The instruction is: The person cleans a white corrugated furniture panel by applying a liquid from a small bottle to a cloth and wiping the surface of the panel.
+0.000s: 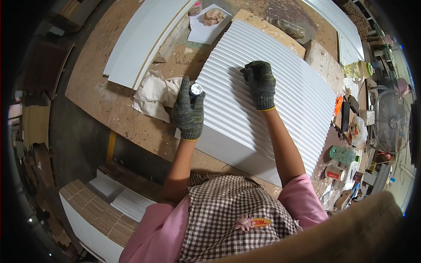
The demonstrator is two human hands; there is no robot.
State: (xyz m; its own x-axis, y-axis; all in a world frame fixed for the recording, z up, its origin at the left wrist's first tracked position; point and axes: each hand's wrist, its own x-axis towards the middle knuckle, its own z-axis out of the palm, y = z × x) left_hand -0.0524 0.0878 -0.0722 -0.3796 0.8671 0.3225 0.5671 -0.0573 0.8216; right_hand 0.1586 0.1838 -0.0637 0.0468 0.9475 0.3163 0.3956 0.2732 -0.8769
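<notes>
A large white panel with parallel ridges (228,83) lies across the workbench, its plain white side facing me. My left hand (189,111), in a dark knitted glove, is at the panel's left edge. It grips a small flashlight (196,89), whose round bright end points up. Over the panel's ridges is my right hand (260,85), gloved the same way, with its fingers curled in. Whatever those fingers may hold is hidden. A crumpled white cloth (153,94) lies just left of my left hand.
Long white boards (136,39) lie at the upper left of the brown workbench (94,94). On the right are a green bottle (344,154), a paper cup (334,172), a yellowish bottle (357,70) and a fan (391,120). Stacked panels (98,210) stand at the lower left.
</notes>
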